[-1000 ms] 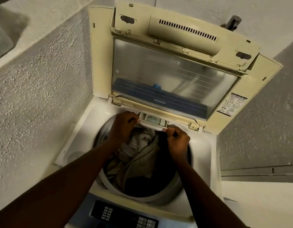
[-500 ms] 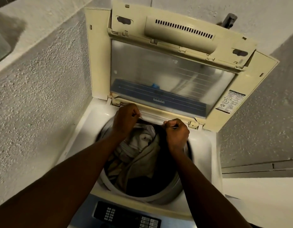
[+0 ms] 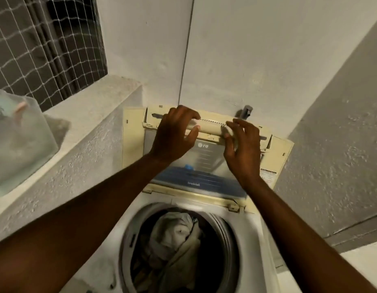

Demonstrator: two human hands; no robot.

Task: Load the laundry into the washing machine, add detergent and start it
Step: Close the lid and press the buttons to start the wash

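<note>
The top-loading washing machine (image 3: 260, 240) stands open, its yellowed lid (image 3: 206, 159) upright against the back wall. Beige and grey laundry (image 3: 177, 235) fills the drum. Both of my hands are up at the lid handle (image 3: 211, 126) along the lid's top edge. My left hand (image 3: 172, 134) has its fingers over the handle and its thumb under it, loosely spread. My right hand (image 3: 242, 149) touches the handle's right end with fingers apart. The control panel is out of view.
A translucent plastic container (image 3: 18, 140) sits on the rough ledge (image 3: 94, 123) to the left, under a meshed window (image 3: 46, 49). A grey tap (image 3: 245, 112) sticks out of the wall behind the lid. A textured wall (image 3: 335, 144) closes in on the right.
Both hands left the detergent drawer at the drum's back rim, the drawer now pushed in, and rose to the lid's top handle. The view tilted upward.
</note>
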